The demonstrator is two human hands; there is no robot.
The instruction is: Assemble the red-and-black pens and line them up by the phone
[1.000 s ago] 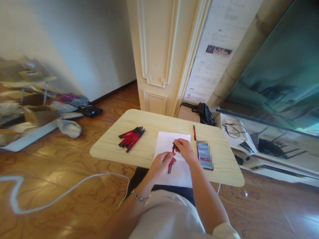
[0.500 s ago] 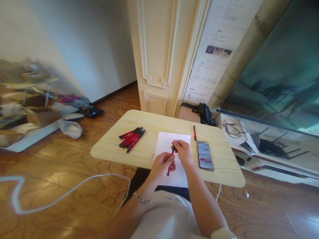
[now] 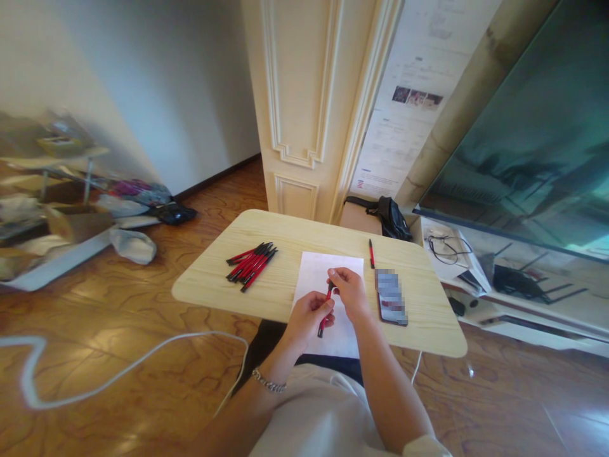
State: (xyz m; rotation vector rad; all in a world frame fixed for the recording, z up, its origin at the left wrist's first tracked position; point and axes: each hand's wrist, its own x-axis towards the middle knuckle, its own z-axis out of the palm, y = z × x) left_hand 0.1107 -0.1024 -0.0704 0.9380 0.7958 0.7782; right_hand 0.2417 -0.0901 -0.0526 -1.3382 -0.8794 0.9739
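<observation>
Between my two hands is a red and black pen (image 3: 322,327), tilted, its black lower end pointing toward me. My left hand (image 3: 308,315) is closed around the pen's middle. The fingers of my right hand (image 3: 349,290) pinch its upper black end, partly hiding it. Both hands are above a white sheet of paper (image 3: 311,270) on the table. A loose pile of several red and black pens (image 3: 252,263) lies to the left of the paper. One more such pen (image 3: 372,255) lies alone past the paper's upper right corner.
On the light wooden table (image 3: 204,279), a phone (image 3: 392,298) with a blurred-out screen lies to the right of the paper. A black bag (image 3: 392,219) sits behind the table. A white cable (image 3: 143,362) runs over the floor at left.
The view has shifted very slightly. Both hands keep the same grip on the pen, with hardly any visible movement.
</observation>
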